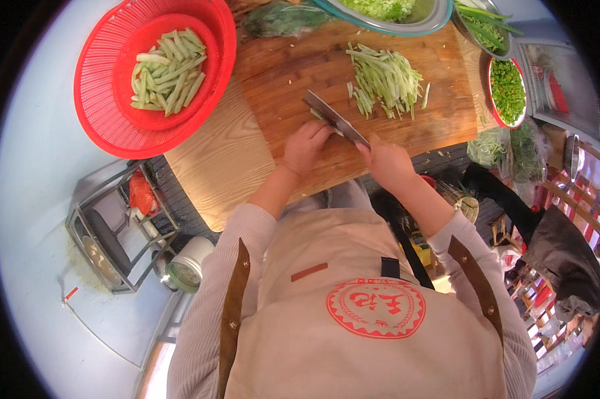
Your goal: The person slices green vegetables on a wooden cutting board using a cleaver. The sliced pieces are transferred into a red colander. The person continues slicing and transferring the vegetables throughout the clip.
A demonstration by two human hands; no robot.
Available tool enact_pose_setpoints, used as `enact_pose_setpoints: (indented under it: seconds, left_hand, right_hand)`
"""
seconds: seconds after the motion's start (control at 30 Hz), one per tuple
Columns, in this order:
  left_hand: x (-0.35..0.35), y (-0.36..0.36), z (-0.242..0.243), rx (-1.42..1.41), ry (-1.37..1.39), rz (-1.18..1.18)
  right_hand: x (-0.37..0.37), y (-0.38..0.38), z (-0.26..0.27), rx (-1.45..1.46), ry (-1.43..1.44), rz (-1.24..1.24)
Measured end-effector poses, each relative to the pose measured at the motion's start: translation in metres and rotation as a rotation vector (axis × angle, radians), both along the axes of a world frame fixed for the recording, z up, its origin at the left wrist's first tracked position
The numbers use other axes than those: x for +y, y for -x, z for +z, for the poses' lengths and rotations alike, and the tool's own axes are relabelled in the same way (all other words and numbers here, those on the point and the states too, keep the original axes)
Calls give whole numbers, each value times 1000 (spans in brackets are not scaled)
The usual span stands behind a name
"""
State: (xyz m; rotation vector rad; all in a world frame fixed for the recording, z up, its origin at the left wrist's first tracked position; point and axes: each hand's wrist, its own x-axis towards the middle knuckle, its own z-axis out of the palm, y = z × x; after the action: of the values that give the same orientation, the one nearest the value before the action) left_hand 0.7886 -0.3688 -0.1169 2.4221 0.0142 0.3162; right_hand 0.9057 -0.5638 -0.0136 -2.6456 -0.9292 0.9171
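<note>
My right hand (pixel 389 162) grips the handle of a cleaver (pixel 336 118), its blade slanting to the upper left over the wooden cutting board (pixel 290 75). Close against the blade, the bent fingers of my left hand (pixel 305 147) hold down a pale green vegetable piece (pixel 316 114), mostly hidden by the fingers and steel. To the right of the blade lies a loose heap of cut green vegetable strips (pixel 385 80). Thicker pale green sticks (pixel 173 72) fill the middle of a red plastic colander (pixel 98 107) at the upper left.
Along the board's far side are a teal-rimmed bowl (pixel 379 27) of chopped greens and a bagged green vegetable (pixel 285 20). A metal bowl (pixel 504 50) and a red-rimmed bowl (pixel 524 112) stand at the right. Another person's dark sleeve (pixel 559 259) shows at the right edge.
</note>
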Motion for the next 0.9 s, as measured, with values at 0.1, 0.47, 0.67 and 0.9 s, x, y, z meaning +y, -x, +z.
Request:
enact_pose_setpoints:
  seconds: [0.1, 0.47, 0.67, 0.9]
  left_hand:
    - [-1, 3, -1, 6, -52, -17]
    - [-7, -42, 15, 92, -73, -38]
    - [-7, -41, 9, 57, -56, -41]
    - [-5, -43, 8, 45, -114, -26]
  right_hand:
    - [11, -7, -13, -31, -101, 1]
    - [-36, -27, -2, -277, -439, -286]
    - [-47, -16, 1, -250, -296, -133]
    - [-41, -11, -1, -168, -271, -128]
